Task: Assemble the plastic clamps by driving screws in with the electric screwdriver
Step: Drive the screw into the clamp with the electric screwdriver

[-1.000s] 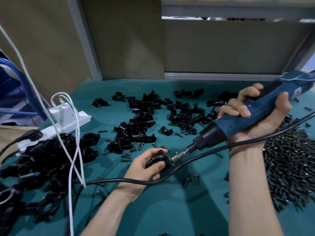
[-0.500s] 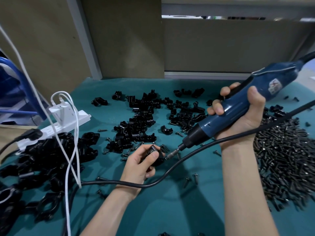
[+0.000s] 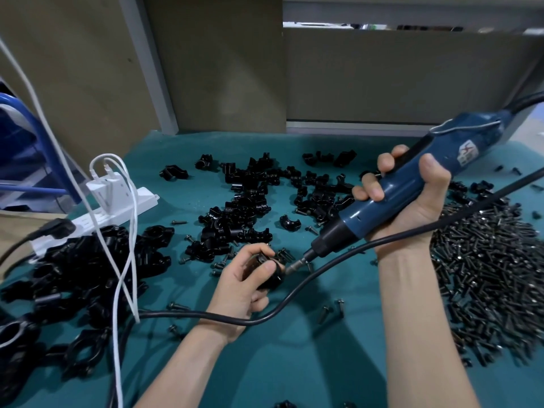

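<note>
Over the last second the right hand [image 3: 412, 207], fingers wrapped round the electric screwdriver [image 3: 347, 228], has tilted it steeper, its bit kept against the plastic clamp [image 3: 272, 278] pinched in the left hand [image 3: 244, 287] at mid-mat [image 3: 294, 363], which suggests the screw is being driven.

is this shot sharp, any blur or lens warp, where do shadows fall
Head view: wide-angle warp tilts the grey wall post; the small black plastic clamp in the left hand is soft and dark; the heap of dark metal screws reads crisp; soft forearm shadows fall on the teal bench mat.
</note>
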`<action>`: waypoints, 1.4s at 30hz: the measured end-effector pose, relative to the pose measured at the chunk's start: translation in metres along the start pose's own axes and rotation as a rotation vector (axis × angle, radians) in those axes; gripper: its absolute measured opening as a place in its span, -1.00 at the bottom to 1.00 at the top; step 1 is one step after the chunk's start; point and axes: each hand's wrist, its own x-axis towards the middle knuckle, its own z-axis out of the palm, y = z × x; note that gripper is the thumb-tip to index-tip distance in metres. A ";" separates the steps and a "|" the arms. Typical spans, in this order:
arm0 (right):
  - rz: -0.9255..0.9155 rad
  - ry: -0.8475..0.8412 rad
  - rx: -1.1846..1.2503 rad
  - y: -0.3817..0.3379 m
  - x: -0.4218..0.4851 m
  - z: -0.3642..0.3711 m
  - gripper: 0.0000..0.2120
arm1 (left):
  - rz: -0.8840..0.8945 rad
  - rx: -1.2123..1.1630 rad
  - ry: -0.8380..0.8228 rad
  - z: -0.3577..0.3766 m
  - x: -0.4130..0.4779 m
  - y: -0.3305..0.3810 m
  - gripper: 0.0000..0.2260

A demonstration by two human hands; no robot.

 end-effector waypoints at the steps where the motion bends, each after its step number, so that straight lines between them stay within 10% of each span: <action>1: 0.002 -0.004 0.003 0.000 0.000 0.000 -0.57 | -0.003 -0.001 -0.028 -0.001 0.000 -0.001 -0.80; 42: 0.007 0.108 -0.006 0.018 0.003 -0.004 -0.70 | 0.091 0.047 0.141 0.006 -0.003 0.001 -0.93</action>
